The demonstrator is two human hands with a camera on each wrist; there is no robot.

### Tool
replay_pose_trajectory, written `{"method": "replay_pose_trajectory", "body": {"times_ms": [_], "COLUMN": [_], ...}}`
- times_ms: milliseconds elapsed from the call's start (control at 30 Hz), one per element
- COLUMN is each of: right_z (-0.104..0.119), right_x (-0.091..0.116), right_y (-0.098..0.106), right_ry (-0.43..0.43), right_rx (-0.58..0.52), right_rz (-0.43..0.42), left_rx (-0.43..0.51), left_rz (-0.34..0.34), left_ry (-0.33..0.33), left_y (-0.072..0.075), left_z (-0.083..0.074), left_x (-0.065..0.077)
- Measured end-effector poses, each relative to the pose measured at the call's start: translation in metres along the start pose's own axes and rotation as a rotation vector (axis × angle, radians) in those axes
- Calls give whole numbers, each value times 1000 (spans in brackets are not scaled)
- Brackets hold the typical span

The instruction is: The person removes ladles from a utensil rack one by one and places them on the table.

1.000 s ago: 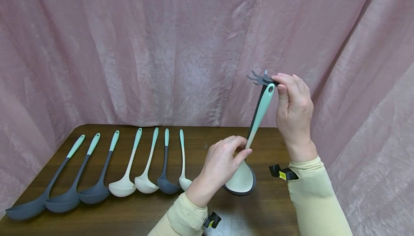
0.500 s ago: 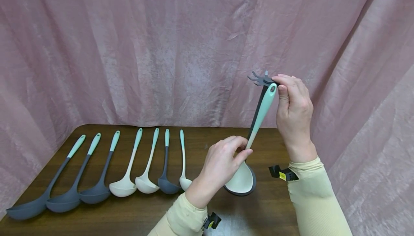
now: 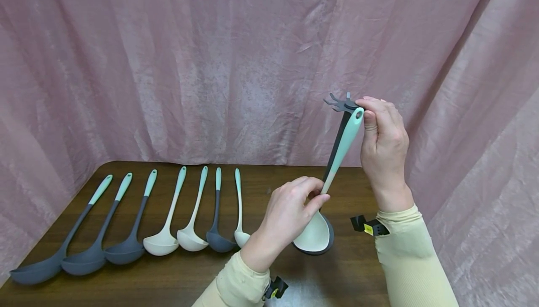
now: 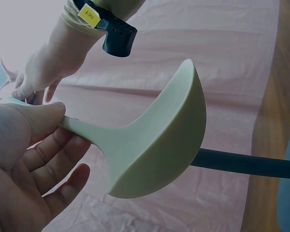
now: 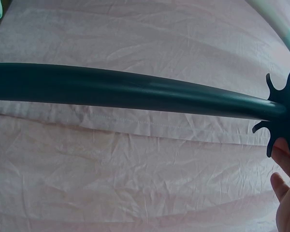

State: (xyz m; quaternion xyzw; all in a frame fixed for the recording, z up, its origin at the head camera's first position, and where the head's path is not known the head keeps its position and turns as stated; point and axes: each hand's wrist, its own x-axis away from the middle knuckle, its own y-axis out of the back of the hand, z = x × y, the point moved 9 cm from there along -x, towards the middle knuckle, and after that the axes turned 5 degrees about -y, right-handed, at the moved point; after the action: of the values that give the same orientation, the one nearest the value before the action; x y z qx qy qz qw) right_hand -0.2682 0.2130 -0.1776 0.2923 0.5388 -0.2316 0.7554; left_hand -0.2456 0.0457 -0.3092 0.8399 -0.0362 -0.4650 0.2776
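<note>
My left hand [image 3: 290, 213] pinches a ladle [image 3: 312, 236] by the lower shaft, its off-white bowl hanging down and its mint handle slanting up. Behind it stands a dark utensil stand [image 3: 337, 104] with a ring of curved hooks on a post. My right hand [image 3: 385, 141] pinches the hook ring's right edge between thumb and fingers, close by the handle's eyelet. In the left wrist view the ladle bowl [image 4: 159, 145] is apart from the stand's base [image 4: 289, 188]. The right wrist view shows the stand's post [image 5: 135, 92] and hooks; whether the eyelet touches a hook is hidden.
A row of several ladles lies on the left of the brown table [image 3: 269, 274], from a large grey ladle [image 3: 38, 269] to a small white ladle [image 3: 241, 237]. A pink curtain [image 3: 252, 63] hangs behind and at the sides.
The ladle's handle end has shifted slightly right, towards my right hand's fingertips. Both hands have kept their grips almost in place.
</note>
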Motion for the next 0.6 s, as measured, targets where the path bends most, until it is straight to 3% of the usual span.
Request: {"method": "replay_pose_trajectory", "body": {"times_ms": [600], "right_z": [0], "right_x": [1], "right_y": [1], "right_ry": [-8], "right_rx": [-11], "right_rz": [-8], "left_rx": [10], "left_rz": [-12], "left_ry": [-19], "left_y": [8], "left_z": [-6], "left_x": [0]}}
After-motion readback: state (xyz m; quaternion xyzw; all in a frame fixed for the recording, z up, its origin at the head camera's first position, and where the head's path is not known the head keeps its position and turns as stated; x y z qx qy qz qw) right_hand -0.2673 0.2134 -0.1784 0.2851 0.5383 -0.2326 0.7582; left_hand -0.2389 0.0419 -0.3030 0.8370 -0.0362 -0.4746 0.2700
